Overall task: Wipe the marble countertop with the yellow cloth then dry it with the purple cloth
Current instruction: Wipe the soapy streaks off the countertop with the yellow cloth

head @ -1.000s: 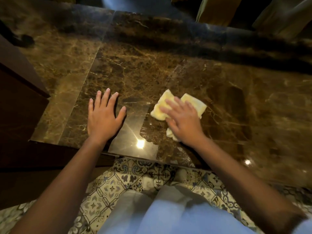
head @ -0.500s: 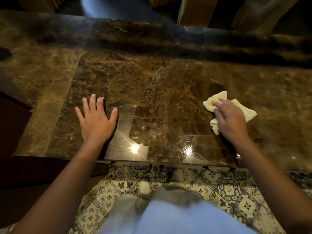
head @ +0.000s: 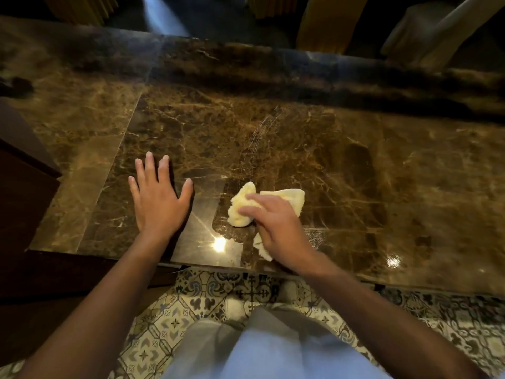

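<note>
The brown marble countertop (head: 314, 143) fills the middle of the head view. On it, near the front edge, lies the crumpled yellow cloth (head: 241, 207). My right hand (head: 276, 228) presses flat on the cloth and covers its middle, so the cloth shows at the left, the upper right and below the palm. My left hand (head: 157, 198) rests flat on the marble to the left of the cloth, fingers spread, holding nothing. A faint streak of moisture runs back across the marble above the cloth. No purple cloth is in view.
A dark wooden cabinet (head: 24, 187) stands at the left against the counter. Beyond the counter's far edge hang yellow drapes (head: 325, 23). Patterned floor tiles (head: 218, 294) lie under the front edge, by my legs. Light glints off the marble near the front.
My right hand has slid the yellow cloth back to the left, from the right part of the counter to close beside my left hand. The left hand has stayed flat in place.
</note>
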The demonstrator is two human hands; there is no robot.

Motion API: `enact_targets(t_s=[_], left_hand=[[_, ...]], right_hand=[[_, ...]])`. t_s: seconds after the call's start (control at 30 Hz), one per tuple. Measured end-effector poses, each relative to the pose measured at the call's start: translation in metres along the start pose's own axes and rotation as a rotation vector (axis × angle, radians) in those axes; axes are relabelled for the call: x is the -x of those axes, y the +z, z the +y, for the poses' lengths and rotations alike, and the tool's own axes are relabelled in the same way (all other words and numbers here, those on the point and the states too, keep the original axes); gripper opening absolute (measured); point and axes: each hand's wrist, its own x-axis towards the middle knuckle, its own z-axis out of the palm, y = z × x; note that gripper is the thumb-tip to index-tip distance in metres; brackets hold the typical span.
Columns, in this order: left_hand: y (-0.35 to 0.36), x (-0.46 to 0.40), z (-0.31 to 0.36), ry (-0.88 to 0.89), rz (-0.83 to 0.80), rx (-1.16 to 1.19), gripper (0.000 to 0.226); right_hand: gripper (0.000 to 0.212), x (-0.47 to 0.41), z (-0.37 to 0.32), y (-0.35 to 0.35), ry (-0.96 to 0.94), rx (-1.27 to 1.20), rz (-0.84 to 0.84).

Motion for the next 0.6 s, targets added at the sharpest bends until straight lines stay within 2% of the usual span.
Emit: enact_targets(t_s=[0.13, 0.27, 0.47, 0.6], left_hand=[[0.002, -0.002, 0.002, 0.002, -0.036, -0.064, 0.066], [0.002, -0.001, 0.002, 0.009, -0.022, -0.080, 0.065], [0.002, -0.002, 0.005, -0.008, -0.016, -0.101, 0.064], [0.003, -0.004, 0.005, -0.015, -0.025, -0.114, 0.064]], right_hand=[[0.037, -0.048, 0.051, -0.058, 0.159, -0.102, 0.286], [0.036, -0.112, 0.106, -0.112, 0.462, -0.072, 0.486], [0.038, -0.171, 0.149, -0.123, 0.663, -0.116, 0.517], [0.036, -0.196, 0.142, -0.096, 0.539, -0.078, 0.377]])
